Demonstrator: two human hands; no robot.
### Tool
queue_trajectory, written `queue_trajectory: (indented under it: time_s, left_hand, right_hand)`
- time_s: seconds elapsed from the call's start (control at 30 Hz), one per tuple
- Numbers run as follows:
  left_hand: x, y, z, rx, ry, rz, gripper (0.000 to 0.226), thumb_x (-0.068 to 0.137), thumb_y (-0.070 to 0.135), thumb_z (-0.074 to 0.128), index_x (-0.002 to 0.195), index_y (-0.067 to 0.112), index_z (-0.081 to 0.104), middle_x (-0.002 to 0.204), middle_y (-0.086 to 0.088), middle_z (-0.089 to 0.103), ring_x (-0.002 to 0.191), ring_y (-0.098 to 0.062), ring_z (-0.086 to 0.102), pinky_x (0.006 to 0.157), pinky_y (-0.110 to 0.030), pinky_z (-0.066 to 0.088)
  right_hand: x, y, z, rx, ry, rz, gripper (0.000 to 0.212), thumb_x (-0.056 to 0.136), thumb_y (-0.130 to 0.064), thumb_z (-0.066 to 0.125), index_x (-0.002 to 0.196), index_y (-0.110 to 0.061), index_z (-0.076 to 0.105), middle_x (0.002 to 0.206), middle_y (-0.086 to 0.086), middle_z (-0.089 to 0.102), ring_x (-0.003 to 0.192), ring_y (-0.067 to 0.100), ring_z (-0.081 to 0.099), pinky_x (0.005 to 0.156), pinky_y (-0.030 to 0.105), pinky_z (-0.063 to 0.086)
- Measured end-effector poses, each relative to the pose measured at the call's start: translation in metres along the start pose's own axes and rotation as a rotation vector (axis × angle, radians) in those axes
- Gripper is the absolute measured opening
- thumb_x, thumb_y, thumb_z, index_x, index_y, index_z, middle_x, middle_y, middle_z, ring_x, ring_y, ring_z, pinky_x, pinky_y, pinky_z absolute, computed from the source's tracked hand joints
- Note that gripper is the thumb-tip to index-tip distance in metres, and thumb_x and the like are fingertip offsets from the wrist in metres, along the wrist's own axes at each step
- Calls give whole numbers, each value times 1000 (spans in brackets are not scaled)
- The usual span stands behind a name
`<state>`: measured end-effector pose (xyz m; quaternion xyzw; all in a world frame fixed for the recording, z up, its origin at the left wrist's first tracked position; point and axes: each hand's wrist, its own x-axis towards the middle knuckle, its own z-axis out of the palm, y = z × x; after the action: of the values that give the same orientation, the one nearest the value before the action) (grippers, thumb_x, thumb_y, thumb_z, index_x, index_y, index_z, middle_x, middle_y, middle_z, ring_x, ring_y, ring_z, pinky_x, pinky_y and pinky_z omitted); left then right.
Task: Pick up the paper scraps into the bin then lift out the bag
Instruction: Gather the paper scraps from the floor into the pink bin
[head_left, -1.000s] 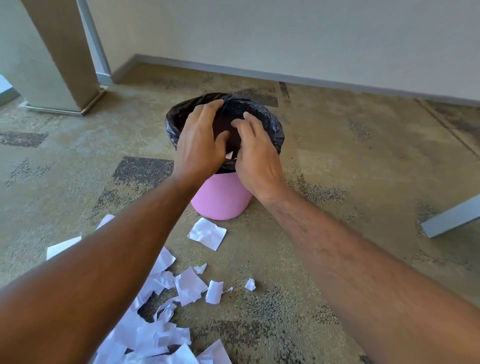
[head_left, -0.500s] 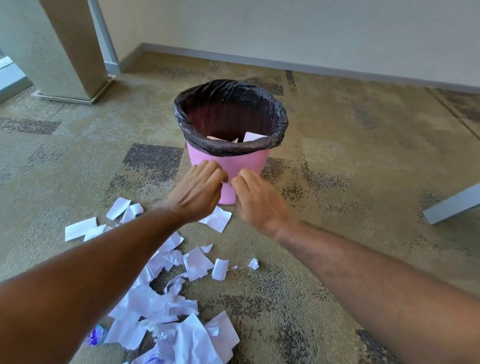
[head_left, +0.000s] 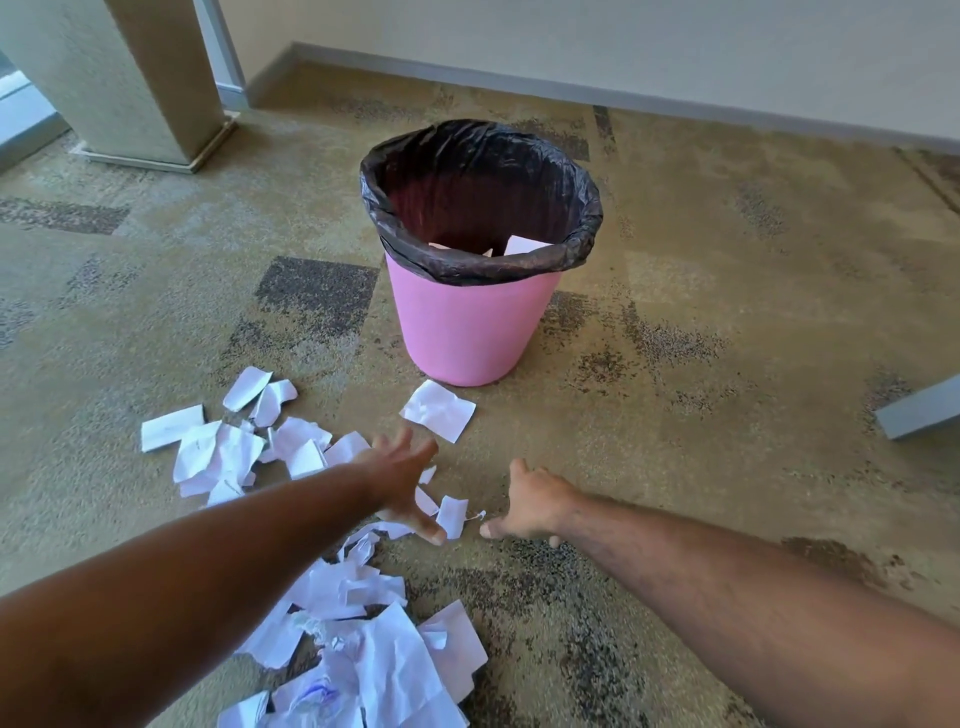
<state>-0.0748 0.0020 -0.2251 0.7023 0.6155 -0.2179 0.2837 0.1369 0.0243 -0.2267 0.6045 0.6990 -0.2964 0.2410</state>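
Between both hands' fingers (head_left: 434, 535) lies a paper scrap (head_left: 451, 515).

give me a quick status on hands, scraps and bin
Left hand open, right hand loosely curled, both empty over scraps. Few pieces in bin, bag in place. Nothing blocking.

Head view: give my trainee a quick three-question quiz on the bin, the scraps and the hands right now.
1. True or false: the black bag is still folded over the rim of the pink bin.
2. Where does most of the paper lie? A) inside the bin B) on the carpet in front of the bin, to the left C) by the wall
3. Fill in: the left hand reaches with spread fingers toward a small ____, near the right hand.

Key: 1 true; 2 B; 3 scrap
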Motion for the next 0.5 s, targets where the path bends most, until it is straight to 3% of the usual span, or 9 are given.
queue_trajectory:
  time_s: [0.07, 0.17, 0.33, 0.5]
  left_hand:
    - [2, 9, 9, 12, 46, -4, 139, 44, 85, 75, 153, 25, 13, 152, -14, 22, 136, -43, 31, 99, -57, 46]
    - [4, 22, 20, 16, 122, 33, 128, 48, 76, 81, 147, 19, 22, 141, -12, 29, 128, -38, 37, 99, -51, 45]
    - [13, 30, 37, -24, 263, 157, 78, 68, 44, 85, 127, 16, 41, 126, -9, 41, 115, -31, 46, 101, -42, 42]
    - [18, 23, 35, -260, 339, 187, 43, 76, 21, 80, 112, 16, 57, 105, 2, 46, 101, -21, 55, 83, -26, 40]
  right_hand:
    - [1, -3, 9, 1, -16, -15, 110, 71, -58, 84, 150, -14, 23, 147, 14, 40, 127, 32, 54, 95, 48, 57]
    - [1, -15, 20, 13, 57, -109, 94, 70, -49, 89, 138, -14, 35, 137, 13, 45, 124, 33, 55, 98, 45, 53]
    - [2, -34, 28, 34, 194, -280, 56, 85, -28, 81, 128, -13, 48, 124, 9, 50, 109, 31, 62, 90, 46, 55]
    - [11, -38, 29, 160, 264, -322, 26, 91, -17, 71, 114, -17, 60, 108, 2, 52, 94, 26, 61, 83, 45, 55]
